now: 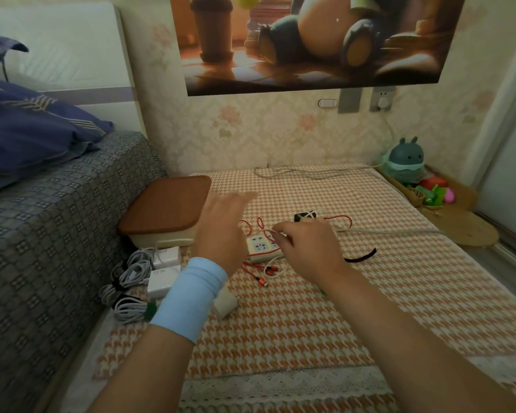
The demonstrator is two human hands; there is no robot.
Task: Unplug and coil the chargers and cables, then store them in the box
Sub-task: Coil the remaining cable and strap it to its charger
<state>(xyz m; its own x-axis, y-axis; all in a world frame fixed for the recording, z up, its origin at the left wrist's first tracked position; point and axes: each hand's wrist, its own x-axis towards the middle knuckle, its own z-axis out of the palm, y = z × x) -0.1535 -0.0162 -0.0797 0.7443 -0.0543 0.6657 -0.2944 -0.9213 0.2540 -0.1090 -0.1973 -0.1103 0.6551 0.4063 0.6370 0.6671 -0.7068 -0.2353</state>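
A white power strip (261, 248) lies mid-table with a red and white cable (261, 226) looped over it. My right hand (310, 248) pinches that cable just above the strip. My left hand (224, 225), in a blue wristband, hovers open beside the strip with its fingers spread. The cable's red plug ends (264, 274) lie below the strip. A black charger (306, 216) sits behind my right hand. Two white chargers (164, 271) with coiled grey cables (128, 290) lie at the table's left edge. The cream box with a brown lid (164, 210) stands shut behind them.
A black strap (361, 257) lies right of the strip. The strip's grey cord (393, 231) runs right and loops along the back wall. A small white block (225, 302) lies under my left wrist. A bed (51, 204) borders the left; toys (405, 162) stand at the back right.
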